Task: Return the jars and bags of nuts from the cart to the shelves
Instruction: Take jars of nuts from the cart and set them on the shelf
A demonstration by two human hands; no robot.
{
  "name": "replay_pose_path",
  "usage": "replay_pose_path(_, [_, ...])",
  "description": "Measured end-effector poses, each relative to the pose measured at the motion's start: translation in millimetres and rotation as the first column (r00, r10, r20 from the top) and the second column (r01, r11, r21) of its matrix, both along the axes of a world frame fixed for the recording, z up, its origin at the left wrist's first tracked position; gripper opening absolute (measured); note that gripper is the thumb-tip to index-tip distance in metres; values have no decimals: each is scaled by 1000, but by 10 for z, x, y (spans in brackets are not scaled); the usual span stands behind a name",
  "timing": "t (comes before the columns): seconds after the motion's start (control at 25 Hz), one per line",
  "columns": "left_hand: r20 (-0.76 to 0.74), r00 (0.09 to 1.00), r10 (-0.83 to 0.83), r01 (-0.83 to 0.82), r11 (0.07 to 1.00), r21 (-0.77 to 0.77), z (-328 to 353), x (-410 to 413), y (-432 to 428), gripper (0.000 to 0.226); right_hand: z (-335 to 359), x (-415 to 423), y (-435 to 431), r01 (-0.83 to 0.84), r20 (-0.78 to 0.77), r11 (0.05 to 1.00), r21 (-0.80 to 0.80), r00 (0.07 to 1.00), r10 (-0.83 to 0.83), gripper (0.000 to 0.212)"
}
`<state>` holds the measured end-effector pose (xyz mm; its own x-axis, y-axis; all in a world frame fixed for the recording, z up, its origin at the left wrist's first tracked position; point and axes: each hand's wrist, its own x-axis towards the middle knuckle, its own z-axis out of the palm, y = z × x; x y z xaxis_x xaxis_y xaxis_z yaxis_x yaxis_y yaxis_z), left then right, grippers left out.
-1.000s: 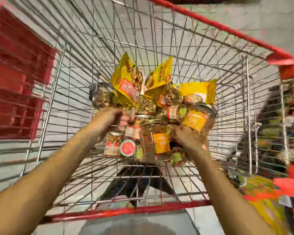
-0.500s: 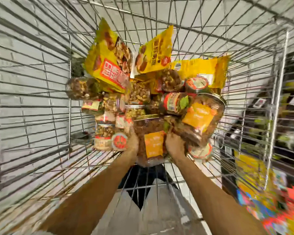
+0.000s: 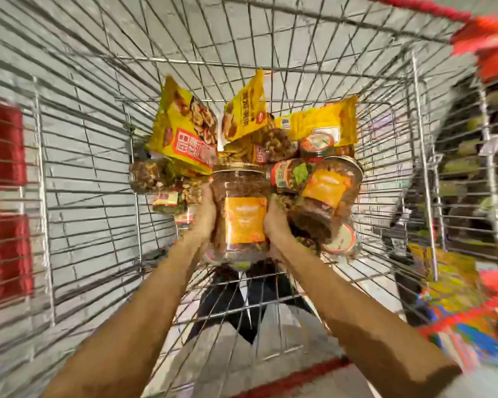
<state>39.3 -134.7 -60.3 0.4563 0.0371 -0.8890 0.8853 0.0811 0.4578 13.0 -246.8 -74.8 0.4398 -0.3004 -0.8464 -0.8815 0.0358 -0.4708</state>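
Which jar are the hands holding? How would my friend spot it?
Look inside the wire cart. The jar stands upright at the front, gripped between the left hand and right hand. Its twin has the same orange label but lies tilted.

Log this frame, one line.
phase: grasp | left hand: holds orange-label jar, left side | right hand: holds it, right side | cart: other jars, yellow bags

In the cart [image 3: 84, 168], a jar [image 3: 243, 214] stands upright between the left hand [image 3: 204, 214] and the right hand [image 3: 276, 225], one on each side. A second jar [image 3: 325, 196] leans just right of it. Bags [image 3: 181, 130] stand behind, small jars [image 3: 147, 178] lie to the left, and what seem to be shelves [image 3: 466, 168] lie beyond the cart's right wall.
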Motion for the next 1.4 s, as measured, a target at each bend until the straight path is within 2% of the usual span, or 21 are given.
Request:
replay_pose_path(0.04, [53,998,-34,35,999,-15,257,45,-8,53,180,31,-4,-33,31,998,-44,999,34,47])
replay_pose_path(0.08, [100,991,-84,85,996,-13,408,67,-14,53,367,50,-18,5,106,996,-92,994,5,47])
replay_pose_path(0.16, [176,971,-163,175,983,-51,836,105,-71,60,798,-17,-87,161,265,982,-101,956,-129,48])
replay_pose_path(0.28, [348,895,-278,315,948,-51,1328,60,-298,67,1335,-401,-226,393,493,901,-181,829,-263,48])
replay_pose_path(0.36, [464,810,-359,447,890,-90,1650,-126,-588,57,1658,-779,-415,537,620,814,-220,722,-308,48])
replay_pose_path(0.4, [509,770,-386,497,862,-99,1788,-280,-746,53,1786,-980,-538,616,648,767,-179,660,-379,49])
replay_pose_path(0.52, [496,686,-532,692,688,-219,2119,-835,-1261,65,2054,-1665,-927,744,679,667,-42,511,-527,47])
replay_pose_path(0.6, [521,633,-572,758,594,-269,2226,-1195,-1582,65,2180,-2109,-1112,796,692,605,-17,446,-567,50])
replay_pose_path(0.68, [564,544,-621,834,474,-283,2349,-1788,-1957,62,2306,-2735,-1298,858,710,514,9,356,-608,48])
replay_pose_path(0.76, [596,474,-648,880,376,-290,2422,-2453,-2315,64,2449,-3440,-1498,899,711,437,12,300,-636,48])
replay_pose_path(0.84, [592,440,-676,897,294,-331,2415,-3146,-2640,67,2524,-4179,-1718,933,730,360,-18,259,-633,51])
replay_pose_path(0.96, [582,389,-714,916,234,-325,2321,-4109,-3064,63,2525,-5164,-2029,945,760,316,-83,265,-593,55])
replay_pose_path(1.04, [564,348,-749,928,187,-323,2250,-4801,-3340,59,2489,-5827,-2225,960,738,262,-102,250,-627,58])
replay_pose_path(1.12, [537,317,-782,935,163,-315,2180,-5403,-3574,57,2444,-6432,-2377,972,680,221,-79,215,-701,60])
replay_pose_path(1.28, [510,251,-823,944,93,-315,2083,-6234,-3980,55,2354,-7284,-2653,991,641,122,-59,131,-756,46])
replay_pose_path(1.4, [508,151,-848,961,6,-275,2024,-6743,-4392,61,2251,-7742,-2966,998,617,46,-54,69,-784,57])
